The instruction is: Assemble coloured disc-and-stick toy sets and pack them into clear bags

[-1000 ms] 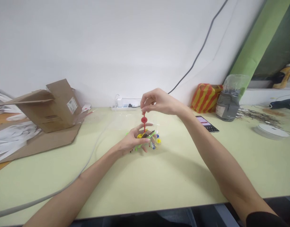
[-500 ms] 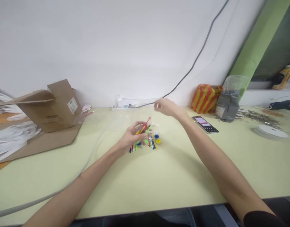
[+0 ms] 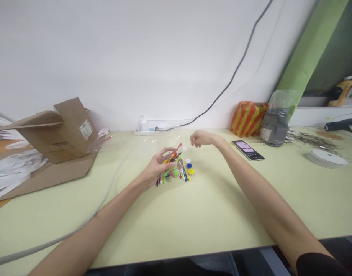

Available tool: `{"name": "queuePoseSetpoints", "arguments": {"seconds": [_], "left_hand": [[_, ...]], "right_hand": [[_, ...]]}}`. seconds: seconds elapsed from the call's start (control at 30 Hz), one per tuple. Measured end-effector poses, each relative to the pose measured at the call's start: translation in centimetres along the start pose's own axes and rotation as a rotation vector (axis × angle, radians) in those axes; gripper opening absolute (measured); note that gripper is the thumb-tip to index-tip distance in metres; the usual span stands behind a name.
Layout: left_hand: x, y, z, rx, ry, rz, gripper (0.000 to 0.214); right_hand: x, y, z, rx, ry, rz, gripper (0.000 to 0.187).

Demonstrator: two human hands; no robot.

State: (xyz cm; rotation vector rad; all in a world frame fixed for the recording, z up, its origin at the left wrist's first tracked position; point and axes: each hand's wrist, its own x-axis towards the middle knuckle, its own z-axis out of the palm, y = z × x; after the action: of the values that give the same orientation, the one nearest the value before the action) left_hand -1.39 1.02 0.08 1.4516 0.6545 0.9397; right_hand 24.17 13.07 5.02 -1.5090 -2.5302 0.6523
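Observation:
My left hand (image 3: 158,165) is closed around a bunch of small coloured plastic arrows (image 3: 173,156), red, yellow, green and dark ones. A red arrow tip sticks up past the fingers. Beneath that hand, on the table, lie more small arrows (image 3: 183,175) in blue, red, white and green; part of them is hidden by the hand. Beside these sit small round pieces, one white (image 3: 188,161), one blue (image 3: 189,166) and one yellow (image 3: 191,172). Over the table behind them hangs my right hand (image 3: 203,138), its fingers loosely bent downward and apart, with nothing visible in them.
A phone (image 3: 247,150) lies right of my right forearm, before a striped bag (image 3: 246,119) and a grey bag (image 3: 275,126). A white spool (image 3: 326,158) is far right. Cardboard box (image 3: 69,130) and white strips (image 3: 17,168) stand left; a power strip (image 3: 148,131) is at the wall.
My right hand has come down slightly and its fingers have loosened from a pinch to hang downward. My left hand still holds the arrows in nearly the same place.

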Motion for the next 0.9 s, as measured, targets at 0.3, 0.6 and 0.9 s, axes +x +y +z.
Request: {"name": "queuePoseSetpoints", "arguments": {"seconds": [0.3, 0.6, 0.9], "left_hand": [[-0.3, 0.3, 0.2, -0.017, -0.066, -0.036, 0.064], [-0.4, 0.1, 0.2, 0.006, -0.122, -0.049, 0.062], [-0.5, 0.3, 0.5, -0.022, -0.079, -0.043, 0.056]], "right_hand": [[-4.8, -3.2, -4.9, 0.298, 0.608, -0.352, 0.016], [-8.8, -9.9, -5.0, 0.11, 0.512, -0.529, 0.018], [-8.2, -11.1, -4.0, 0.052, 0.485, -0.543, 0.023]]}}
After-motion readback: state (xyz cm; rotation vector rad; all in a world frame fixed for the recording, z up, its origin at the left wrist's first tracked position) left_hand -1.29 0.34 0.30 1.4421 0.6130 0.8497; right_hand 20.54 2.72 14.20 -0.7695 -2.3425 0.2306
